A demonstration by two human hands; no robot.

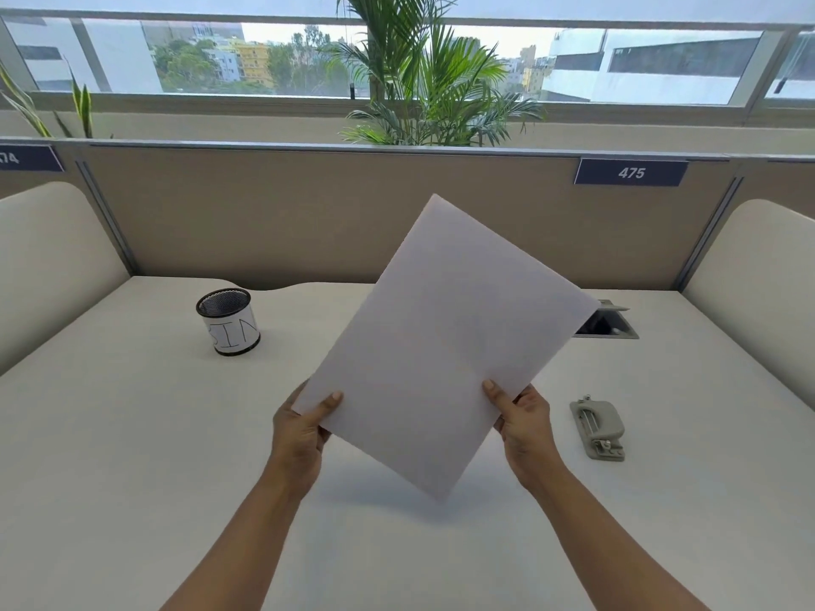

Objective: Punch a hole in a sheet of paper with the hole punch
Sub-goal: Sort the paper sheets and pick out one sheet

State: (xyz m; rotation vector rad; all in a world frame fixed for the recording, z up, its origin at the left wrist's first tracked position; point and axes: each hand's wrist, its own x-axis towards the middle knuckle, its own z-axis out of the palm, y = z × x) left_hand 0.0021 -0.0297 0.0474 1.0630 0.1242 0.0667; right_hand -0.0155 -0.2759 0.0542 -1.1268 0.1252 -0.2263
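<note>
A white sheet of paper (445, 337) hangs tilted in the air above the desk, one corner pointing down. My left hand (302, 427) pinches its lower left edge, thumb on the front face. My right hand (522, 418) pinches the lower right edge the same way. A grey hole punch (599, 426) lies on the white desk (132, 456) to the right of my right hand, apart from it and from the paper.
A black mesh cup (229, 321) with a white label stands at the back left of the desk. An open cable hatch (611, 321) sits at the back right, partly behind the paper. Beige partitions (264, 213) close the desk at the back and sides.
</note>
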